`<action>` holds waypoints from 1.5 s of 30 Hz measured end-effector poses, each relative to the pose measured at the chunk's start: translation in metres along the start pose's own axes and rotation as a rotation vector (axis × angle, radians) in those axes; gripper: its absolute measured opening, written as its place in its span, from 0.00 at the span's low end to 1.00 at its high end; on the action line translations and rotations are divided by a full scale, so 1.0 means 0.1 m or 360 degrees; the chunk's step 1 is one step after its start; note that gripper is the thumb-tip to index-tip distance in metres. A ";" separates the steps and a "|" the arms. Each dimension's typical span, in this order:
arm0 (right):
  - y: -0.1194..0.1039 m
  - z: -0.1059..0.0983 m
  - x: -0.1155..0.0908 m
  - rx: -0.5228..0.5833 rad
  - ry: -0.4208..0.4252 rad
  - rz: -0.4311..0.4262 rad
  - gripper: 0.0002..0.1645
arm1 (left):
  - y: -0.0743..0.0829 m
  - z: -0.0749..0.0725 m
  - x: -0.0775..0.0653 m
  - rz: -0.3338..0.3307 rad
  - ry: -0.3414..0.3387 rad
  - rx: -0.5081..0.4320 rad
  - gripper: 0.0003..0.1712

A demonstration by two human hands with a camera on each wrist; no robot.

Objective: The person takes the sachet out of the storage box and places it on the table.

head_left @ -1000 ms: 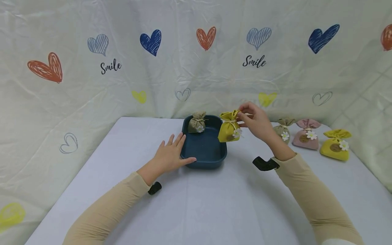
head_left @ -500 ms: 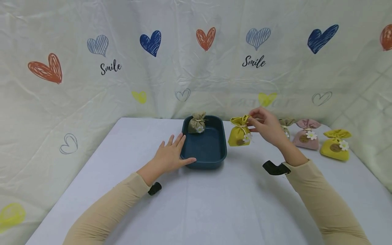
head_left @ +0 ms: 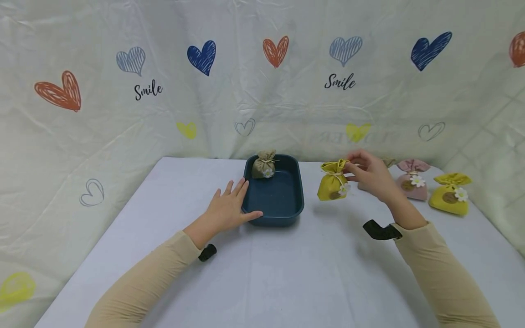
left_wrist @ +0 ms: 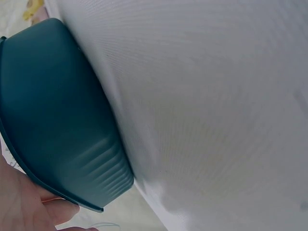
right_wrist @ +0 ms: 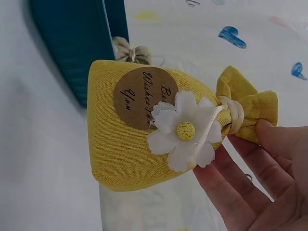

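My right hand (head_left: 371, 175) pinches a yellow cloth sachet (head_left: 331, 184) by its gathered top, just right of a dark blue-green tub (head_left: 272, 222). The right wrist view shows the sachet's white flower (right_wrist: 185, 130) and its round brown label (right_wrist: 139, 98), with a cord tied round the neck. Fingers spread, my left hand (head_left: 224, 208) rests against the tub's left rim. In the left wrist view, fingertips (left_wrist: 62, 211) lie along the tub's edge. A grey-brown sachet (head_left: 263, 166) sits inside the tub at the back left.
On the white table (head_left: 262, 282) at the right stand a pink sachet (head_left: 412, 186) and another yellow sachet (head_left: 449, 198). A grey-brown sachet (head_left: 388, 161) is mostly hidden behind my right hand. A pale curtain (head_left: 246, 100) printed with hearts hangs behind the table.
My right hand has carried the yellow sachet from over the tub's right rim to the right and slightly nearer. My left hand has stayed in place on the tub.
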State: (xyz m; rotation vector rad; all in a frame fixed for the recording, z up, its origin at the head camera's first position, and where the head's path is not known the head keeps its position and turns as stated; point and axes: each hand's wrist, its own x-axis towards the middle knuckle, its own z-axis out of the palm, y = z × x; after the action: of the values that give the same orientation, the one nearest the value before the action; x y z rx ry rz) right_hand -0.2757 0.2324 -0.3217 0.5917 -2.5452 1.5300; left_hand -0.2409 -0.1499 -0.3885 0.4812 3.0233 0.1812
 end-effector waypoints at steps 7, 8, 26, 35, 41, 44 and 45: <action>0.03 -0.15 -0.07 0.0014 -0.0001 0.0056 0.17 | 0.01 -0.01 0.01 0.0004 0.0010 0.0012 0.63; 0.05 -0.17 -0.08 0.0018 -0.0003 0.0058 0.16 | 0.01 -0.01 0.01 0.0004 0.0008 0.0016 0.63; 0.29 -0.47 -0.28 -0.0043 -0.0064 0.0006 0.12 | 0.00 0.00 0.00 0.0010 0.0008 0.0000 0.63; 0.48 -0.68 -0.38 -0.0009 -0.0051 0.0020 0.06 | 0.00 0.01 0.00 -0.0007 -0.0013 0.0011 0.63; 0.57 -0.83 -0.44 0.0117 -0.0059 0.0073 0.06 | 0.01 0.01 0.00 -0.0002 -0.0010 0.0008 0.63; 0.61 -0.89 -0.47 0.0154 -0.0048 0.0122 0.09 | 0.01 0.00 0.00 0.0004 0.0002 0.0003 0.63; 0.62 -0.90 -0.48 0.0151 -0.0043 0.0141 0.09 | 0.01 0.00 0.00 0.0003 0.0002 0.0007 0.63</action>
State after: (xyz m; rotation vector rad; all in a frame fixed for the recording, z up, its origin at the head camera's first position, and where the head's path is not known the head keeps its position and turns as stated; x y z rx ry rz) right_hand -0.2646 0.3494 -0.3436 0.5201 -2.5632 1.6909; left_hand -0.2409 -0.1488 -0.3880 0.4843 3.0254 0.1755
